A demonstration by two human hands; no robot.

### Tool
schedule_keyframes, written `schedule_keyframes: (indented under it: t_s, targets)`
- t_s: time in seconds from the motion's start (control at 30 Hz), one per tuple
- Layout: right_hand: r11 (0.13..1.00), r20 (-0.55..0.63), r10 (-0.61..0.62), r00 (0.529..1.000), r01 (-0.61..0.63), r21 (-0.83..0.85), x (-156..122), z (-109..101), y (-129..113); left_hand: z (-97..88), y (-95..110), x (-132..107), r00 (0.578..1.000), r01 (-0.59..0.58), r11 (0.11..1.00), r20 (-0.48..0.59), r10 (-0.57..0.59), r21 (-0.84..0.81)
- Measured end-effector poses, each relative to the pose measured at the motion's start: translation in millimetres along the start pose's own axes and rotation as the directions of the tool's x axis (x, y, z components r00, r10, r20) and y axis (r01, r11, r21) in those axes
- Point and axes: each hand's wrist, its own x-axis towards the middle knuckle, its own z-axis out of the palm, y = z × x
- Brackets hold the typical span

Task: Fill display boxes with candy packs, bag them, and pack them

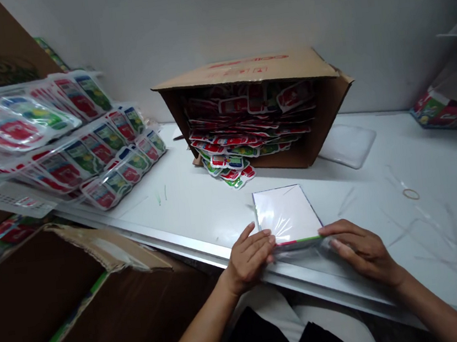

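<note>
A flat, white-topped package (287,213) in shiny clear plastic lies near the front edge of the table, with a red and green strip along its near side. My left hand (249,257) rests at its near left corner, fingers stretched out and lying against the plastic. At the near right corner, my right hand (361,252) has its thumb and fingers closed on the loose end of the clear plastic wrap (305,251). The fingertips of both hands touch the package. What lies under the white top is hidden.
Behind the package, an open cardboard box (249,71) lies on its side, full of red and green packets (245,135). Racks of similar packets (96,148) stand left. An open carton (73,301) is below. Plastic strips and a ring (410,194) lie right.
</note>
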Motion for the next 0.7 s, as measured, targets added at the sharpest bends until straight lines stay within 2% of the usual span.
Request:
schedule_keyframes:
  t_s: [0.07,0.13,0.2,0.3,0.33,0.4,0.5,0.6,0.7]
  targets:
    - [0.993,-0.067,0.111,0.992,-0.109,0.04,-3.1,5.5,-3.2,3.7,9.1,0.3,0.985,0.133,0.99,-0.104,-0.138,-0.054]
    - [0.968,-0.148,0.24,0.959,-0.225,0.111,-5.7,13.0,-6.0,10.2,18.5,-1.0,0.934,0.275,0.954,-0.2,-0.295,-0.123]
    - [0.926,-0.219,0.359,0.907,-0.316,0.209,-7.2,22.1,-7.6,19.0,26.2,-2.7,0.852,0.396,0.899,-0.29,-0.436,-0.189]
    - [0.835,-0.304,0.514,0.802,-0.388,0.389,-6.9,37.0,-8.0,31.5,33.8,-4.1,0.708,0.529,0.803,-0.379,-0.596,-0.276]
    - [0.799,-0.319,0.559,0.766,-0.396,0.452,-6.1,41.5,-7.7,34.3,35.6,-3.9,0.669,0.556,0.776,-0.394,-0.63,-0.298]
    - [0.728,-0.324,0.628,0.708,-0.387,0.566,-3.6,48.9,-7.2,37.3,38.7,-2.1,0.619,0.59,0.741,-0.409,-0.67,-0.321]
    - [0.649,-0.325,0.681,0.656,-0.336,0.682,1.4,54.8,-7.2,35.7,42.8,5.1,0.555,0.644,0.692,-0.424,-0.716,-0.326]
    - [0.585,-0.315,0.735,0.6,-0.327,0.742,6.8,56.7,-8.9,30.5,45.4,16.0,0.444,0.72,0.59,-0.412,-0.796,-0.365]
    - [0.487,-0.274,0.817,0.507,-0.354,0.798,12.6,58.5,-11.5,24.5,43.9,25.2,0.348,0.757,0.483,-0.354,-0.868,-0.44]
